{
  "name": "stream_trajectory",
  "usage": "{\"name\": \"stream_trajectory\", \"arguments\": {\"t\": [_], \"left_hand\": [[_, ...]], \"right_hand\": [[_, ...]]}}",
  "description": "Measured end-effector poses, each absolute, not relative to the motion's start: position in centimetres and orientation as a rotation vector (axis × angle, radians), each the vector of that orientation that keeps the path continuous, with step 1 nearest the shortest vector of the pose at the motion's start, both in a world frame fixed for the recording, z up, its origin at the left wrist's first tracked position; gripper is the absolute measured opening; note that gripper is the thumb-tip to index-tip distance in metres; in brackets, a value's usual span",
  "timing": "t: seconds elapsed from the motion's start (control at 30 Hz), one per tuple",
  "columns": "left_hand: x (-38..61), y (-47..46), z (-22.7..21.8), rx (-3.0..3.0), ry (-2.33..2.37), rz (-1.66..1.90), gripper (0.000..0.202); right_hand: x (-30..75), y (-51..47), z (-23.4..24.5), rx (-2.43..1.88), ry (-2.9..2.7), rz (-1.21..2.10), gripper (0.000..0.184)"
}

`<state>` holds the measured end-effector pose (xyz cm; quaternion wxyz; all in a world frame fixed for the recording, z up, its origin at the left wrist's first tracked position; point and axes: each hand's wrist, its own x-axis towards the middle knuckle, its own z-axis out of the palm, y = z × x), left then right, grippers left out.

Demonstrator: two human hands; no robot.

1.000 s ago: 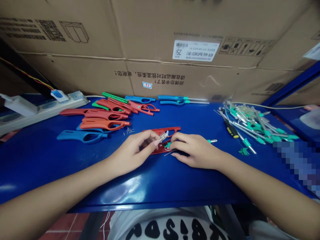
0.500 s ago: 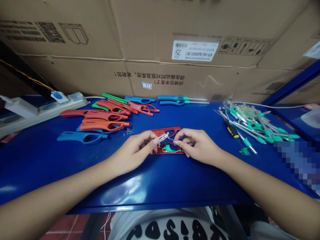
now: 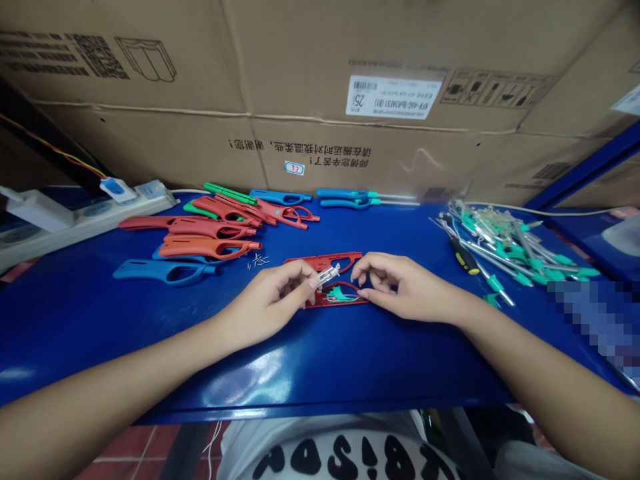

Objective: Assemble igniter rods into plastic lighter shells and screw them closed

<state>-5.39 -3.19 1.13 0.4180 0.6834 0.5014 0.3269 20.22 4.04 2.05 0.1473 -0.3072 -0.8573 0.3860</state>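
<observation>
Between the thumb and fingers of my left hand [image 3: 280, 293] is a small clear lighter fuel tank [image 3: 327, 275] with a pale valve end pointing right. My right hand [image 3: 400, 287] hovers just right of that valve, thumb and index finger apart, nothing visible between them. Below and behind both hands lie two halves of a red lighter shell. The far red half [image 3: 345, 259] shows its inner side. The near red half [image 3: 315, 303] holds a green trigger [image 3: 341, 292] and thin wires, and is partly hidden by my hands.
On the left are several red, blue and green lighter shells [image 3: 210, 248], with small metal pins [image 3: 259, 260] beside them. Blue lighters [image 3: 345, 198] lie at the back. On the right sit a pile of metal tubes with green parts [image 3: 515, 247] and a yellow-black screwdriver [image 3: 464, 257]. A power strip [image 3: 100, 217] stands left.
My right thumb and index finger have parted from the thin piece they pinched at the valve, and the hand has shifted slightly right. My left hand still grips the fuel tank.
</observation>
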Motion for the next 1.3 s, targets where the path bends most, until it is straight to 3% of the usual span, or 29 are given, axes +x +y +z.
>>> {"name": "stream_trajectory", "arguments": {"t": [0.13, 0.43, 0.67, 1.0, 1.3], "left_hand": [[-5.4, -3.2, 1.2, 1.707, 1.269, 0.802, 0.027], [-4.9, -3.0, 1.0, 1.561, 1.204, 0.834, 0.026], [-4.9, -3.4, 0.9, 1.744, 1.231, 0.765, 0.025], [-4.8, -3.6, 1.1, 1.777, 1.25, 0.766, 0.025], [-4.7, -3.5, 1.0, 1.745, 1.251, 0.79, 0.026]], "right_hand": [[21.5, 4.9, 3.1, -0.888, -2.663, 0.964, 0.011], [21.4, 5.7, 3.1, -1.238, -2.605, 1.128, 0.017], [22.1, 5.7, 3.5, -0.973, -2.723, 0.814, 0.013], [19.7, 3.2, 2.2, -0.791, -2.837, 0.413, 0.021], [19.2, 2.7, 1.8, -0.823, -2.749, 0.523, 0.011]]}}
